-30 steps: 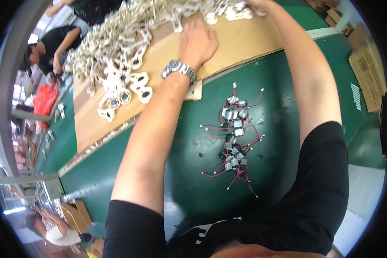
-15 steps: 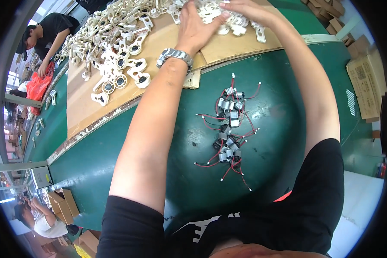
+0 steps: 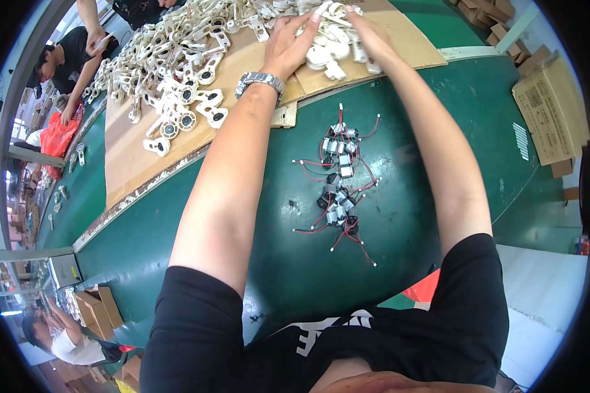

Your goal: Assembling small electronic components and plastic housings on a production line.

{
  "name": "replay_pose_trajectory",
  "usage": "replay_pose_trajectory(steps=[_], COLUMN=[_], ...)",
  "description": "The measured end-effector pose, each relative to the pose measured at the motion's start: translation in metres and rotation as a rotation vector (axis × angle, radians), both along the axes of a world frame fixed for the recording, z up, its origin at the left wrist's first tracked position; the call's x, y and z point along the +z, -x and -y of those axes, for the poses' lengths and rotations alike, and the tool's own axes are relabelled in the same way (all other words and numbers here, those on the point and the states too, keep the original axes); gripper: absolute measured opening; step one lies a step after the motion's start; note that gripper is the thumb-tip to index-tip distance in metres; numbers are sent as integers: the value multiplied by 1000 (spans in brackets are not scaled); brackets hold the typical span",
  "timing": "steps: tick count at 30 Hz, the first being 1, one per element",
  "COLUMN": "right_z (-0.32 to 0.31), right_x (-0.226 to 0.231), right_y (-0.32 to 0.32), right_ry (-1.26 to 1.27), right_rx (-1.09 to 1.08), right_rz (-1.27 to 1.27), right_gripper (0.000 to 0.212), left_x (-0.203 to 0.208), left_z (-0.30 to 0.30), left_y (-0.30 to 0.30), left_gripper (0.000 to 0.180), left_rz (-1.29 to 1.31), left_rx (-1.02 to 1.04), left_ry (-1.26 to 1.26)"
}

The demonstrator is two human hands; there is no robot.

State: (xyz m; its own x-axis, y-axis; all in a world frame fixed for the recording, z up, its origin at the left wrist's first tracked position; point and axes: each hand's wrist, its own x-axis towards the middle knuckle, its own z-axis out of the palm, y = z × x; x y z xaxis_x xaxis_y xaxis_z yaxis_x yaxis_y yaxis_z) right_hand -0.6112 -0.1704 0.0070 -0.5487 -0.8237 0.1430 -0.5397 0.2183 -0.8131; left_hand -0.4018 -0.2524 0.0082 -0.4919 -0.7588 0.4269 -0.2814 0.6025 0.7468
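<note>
At the far edge of the cardboard, my left hand (image 3: 290, 47) lies against the left side of a small heap of white plastic parts (image 3: 334, 44), thumb and fingers stretched out. My right hand (image 3: 373, 40) reaches along the heap's right side, its fingers extended and partly hidden. The heap sits between both hands, slightly blurred, and I cannot make out a single part gripped. Nearer me on the green table lies a cluster of small silver motors (image 3: 345, 165) with red and black wires and white connectors.
A large pile of white plastic arms with black round inserts (image 3: 183, 92) covers the cardboard sheet (image 3: 128, 167) at left. A carton (image 3: 549, 111) stands at right beside white strips (image 3: 520, 141). Co-workers are at left, one by a red bag (image 3: 62, 134).
My right hand has moved left and inward, closer to my left hand. The white parts between them have shifted nearer me. Another person's hand with a white part has appeared at upper left.
</note>
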Motion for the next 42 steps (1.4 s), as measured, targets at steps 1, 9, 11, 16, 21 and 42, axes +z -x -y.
replay_pose_trajectory(steps=[1,9,11,16,21,42], right_z=[7,1,-10,-53,-127,-224], right_x=[1,-1,-1,16,13,-7], right_y=[-17,-125,-146,-203,-252,-340], right_ry=[49,440,475,477,453,221], right_rx=[29,-66,-45,5,234,236], right_rz=[93,276,319,272,262,-692], right_gripper=[81,57,54,46,32,64], left_x=[-1,-14,-15,-15,3,5], left_z=[2,-15,-33,-85,-175,-264], left_y=[-1,-41,-60,-116,-172,-462], left_gripper=[66,40,37,28,28,27], left_rz=[-35,-312,-338,-470,-587,268], left_rx=[0,-15,-3,5,-99,344], left_ry=[-41,-55,-44,-237,-524,112])
